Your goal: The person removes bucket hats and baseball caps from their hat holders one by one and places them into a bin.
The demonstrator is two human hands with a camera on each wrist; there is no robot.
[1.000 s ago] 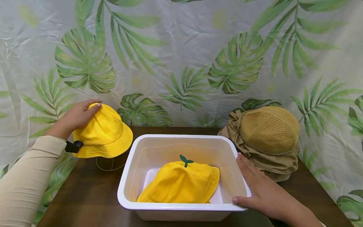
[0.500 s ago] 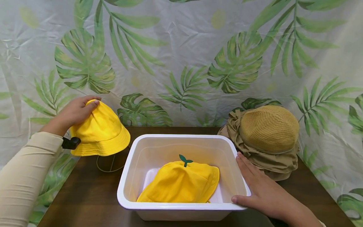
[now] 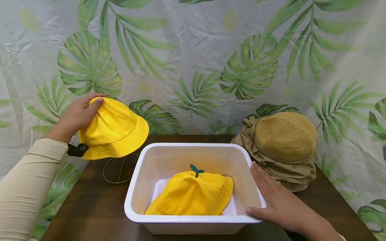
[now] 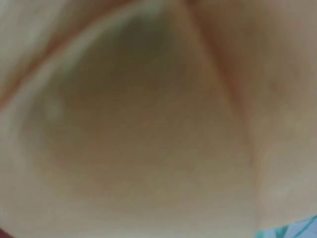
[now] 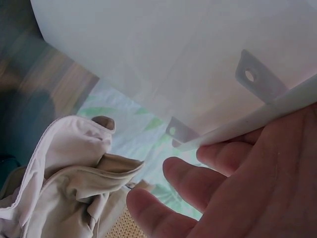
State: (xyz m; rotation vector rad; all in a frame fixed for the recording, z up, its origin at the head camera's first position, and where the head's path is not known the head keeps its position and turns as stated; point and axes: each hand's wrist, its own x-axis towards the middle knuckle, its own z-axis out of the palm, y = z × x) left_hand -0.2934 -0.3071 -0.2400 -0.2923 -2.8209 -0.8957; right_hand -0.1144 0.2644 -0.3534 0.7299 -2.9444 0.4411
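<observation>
My left hand (image 3: 79, 113) pinches the crown of a yellow bucket hat (image 3: 116, 125) between thumb and fingers, at the left in the head view. The hat is tilted, its brim raised toward the right, above a round wire stand (image 3: 119, 172). Blurred skin fills nearly all of the left wrist view, and the hat is out of sight there. My right hand (image 3: 281, 202) rests on the right front corner of a white plastic tub (image 3: 193, 219), thumb on the rim and fingers extended along its side. Inside the tub lies another yellow hat (image 3: 193, 195) with a green sprout on top.
Right of the tub, a tan woven hat (image 3: 286, 137) sits on khaki cloth hats (image 3: 286, 174). These hats stand on a dark wooden table (image 3: 87, 207). Behind it hangs a leaf-printed curtain (image 3: 193, 50).
The left hand has raised the yellow bucket hat, which now tilts up to the right and uncovers more of the wire stand. The right hand and tub have hardly moved.
</observation>
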